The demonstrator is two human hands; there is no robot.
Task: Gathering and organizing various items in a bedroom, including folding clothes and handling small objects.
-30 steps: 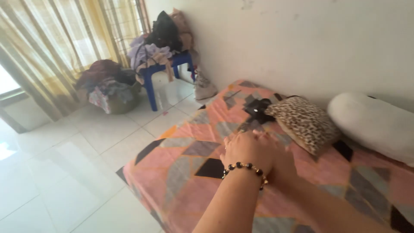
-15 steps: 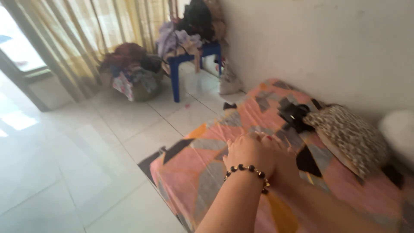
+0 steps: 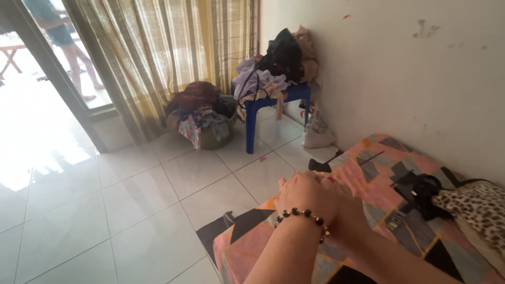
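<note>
My left hand [image 3: 305,193], with a dark bead bracelet [image 3: 302,214] on its wrist, lies curled over my right hand [image 3: 342,190], the two pressed together. Only a few fingers of the right hand show past the left. Nothing is visible between them. Both hover over the foot end of a low mattress with a pink, orange and grey patchwork sheet [image 3: 368,165]. A black strappy item [image 3: 421,192] lies on the sheet to the right of my hands, beside a leopard-print pillow [image 3: 476,205].
A blue plastic stool [image 3: 273,108] piled with clothes [image 3: 281,58] stands against the wall. Beside it sit a basket of laundry [image 3: 202,113] and a pale bag [image 3: 315,131]. A striped curtain [image 3: 158,52] hangs by the open doorway, where a person [image 3: 63,37] stands outside. White floor tiles spread to the left.
The view has swung left toward the doorway. My joined hands are now over the mattress's foot end, and the white pillow has left the view. The hands stay pressed together.
</note>
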